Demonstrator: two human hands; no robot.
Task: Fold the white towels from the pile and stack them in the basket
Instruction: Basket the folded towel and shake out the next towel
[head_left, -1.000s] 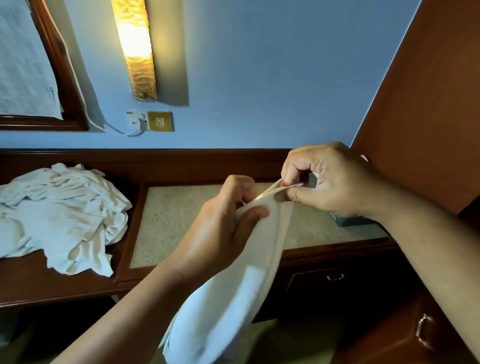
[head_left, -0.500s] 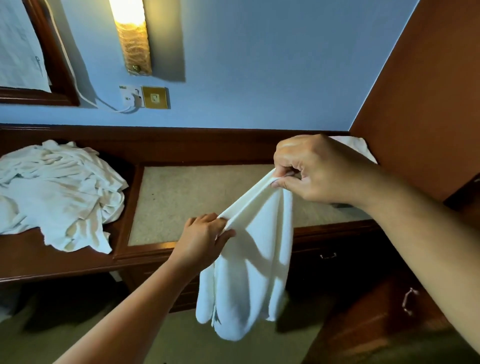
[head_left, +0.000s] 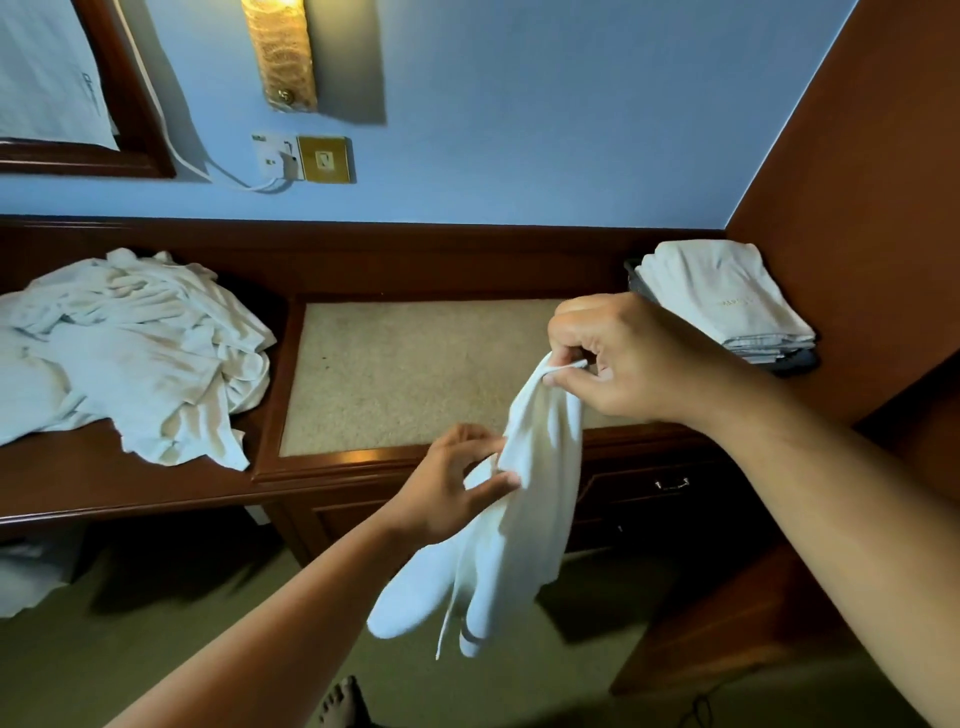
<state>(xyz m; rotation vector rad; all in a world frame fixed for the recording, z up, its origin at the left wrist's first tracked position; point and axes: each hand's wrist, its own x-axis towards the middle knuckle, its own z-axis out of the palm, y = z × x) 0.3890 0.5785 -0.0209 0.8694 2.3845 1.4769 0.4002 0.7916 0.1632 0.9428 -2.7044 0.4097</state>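
Right hand (head_left: 623, 364) is pinching the towel (head_left: 530, 519) by its top corner, letting it hang before the desk (head_left: 156, 483) so the cloth drapes straight. Left hand (head_left: 452, 483) is pinching an edge lower down, apparently seeking a corner. Pile (head_left: 130, 353) is lying left; basket (head_left: 797, 361), holding folded towels, far right.

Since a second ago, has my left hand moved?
Yes: the left hand slid down the towel, from over the desk's beige inlay to its front edge.

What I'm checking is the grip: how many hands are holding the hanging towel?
2. The right hand pinches the towel at its top corner; the left hand pinches its edge lower down. Neither grip is hidden.
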